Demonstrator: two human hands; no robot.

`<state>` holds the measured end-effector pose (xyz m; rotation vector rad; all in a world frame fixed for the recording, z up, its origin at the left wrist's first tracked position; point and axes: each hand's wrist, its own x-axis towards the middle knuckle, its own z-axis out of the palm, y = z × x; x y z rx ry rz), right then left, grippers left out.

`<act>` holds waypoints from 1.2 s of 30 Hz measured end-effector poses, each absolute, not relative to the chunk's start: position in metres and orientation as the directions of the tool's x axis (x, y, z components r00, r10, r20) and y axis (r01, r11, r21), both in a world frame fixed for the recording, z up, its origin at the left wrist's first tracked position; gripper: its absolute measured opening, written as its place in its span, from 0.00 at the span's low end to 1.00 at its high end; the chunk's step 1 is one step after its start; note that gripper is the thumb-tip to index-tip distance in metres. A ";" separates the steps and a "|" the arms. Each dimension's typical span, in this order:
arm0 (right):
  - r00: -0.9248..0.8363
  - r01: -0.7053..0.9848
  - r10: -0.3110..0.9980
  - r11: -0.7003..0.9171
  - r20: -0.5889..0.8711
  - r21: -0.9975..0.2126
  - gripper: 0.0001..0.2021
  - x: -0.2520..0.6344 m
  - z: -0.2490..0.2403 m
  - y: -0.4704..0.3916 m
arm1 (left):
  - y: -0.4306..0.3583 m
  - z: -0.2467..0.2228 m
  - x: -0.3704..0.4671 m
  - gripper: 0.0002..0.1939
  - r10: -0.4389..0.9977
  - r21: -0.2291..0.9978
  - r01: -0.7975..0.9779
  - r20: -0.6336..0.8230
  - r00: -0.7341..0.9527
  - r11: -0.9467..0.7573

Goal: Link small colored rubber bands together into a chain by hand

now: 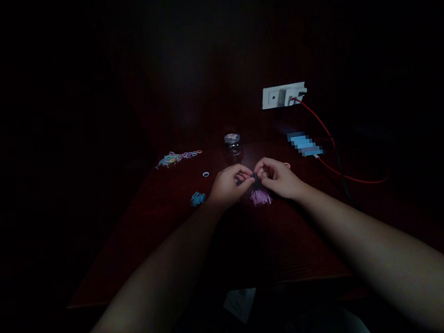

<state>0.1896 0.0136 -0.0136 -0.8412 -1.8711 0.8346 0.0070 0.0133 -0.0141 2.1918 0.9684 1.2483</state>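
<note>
My left hand and my right hand meet over the dark red table, fingertips pinched together and almost touching. Something small and dark seems to be between them, too dim to make out. Right below the fingers lies a pile of purple elastic bands. Beside my left wrist is a smaller pile of blue elastic bands. A single pale ring-shaped band rests beyond it. Partly hidden behind my right hand is an orange band.
A loose heap of mixed-colour bands lies at the back left. A clear round jar stands at the back. To the right, a blurred-out phone-like object is joined by a red cable to a charger in the wall socket.
</note>
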 end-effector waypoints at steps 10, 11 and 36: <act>-0.354 0.236 0.806 0.568 0.475 -0.788 0.07 0.188 -0.013 0.013 | 0.017 -0.018 0.007 0.08 0.785 0.713 0.331 0.535 0.312 -0.618; -0.351 0.246 0.804 0.574 0.481 -0.781 0.07 0.188 -0.013 0.014 | 0.017 -0.017 0.007 0.08 0.787 0.717 0.329 0.530 0.316 -0.615; -0.186 0.374 0.845 0.532 0.501 -0.759 0.07 0.200 -0.007 0.021 | 0.016 -0.009 0.001 0.07 0.784 0.705 0.347 0.586 0.205 -0.619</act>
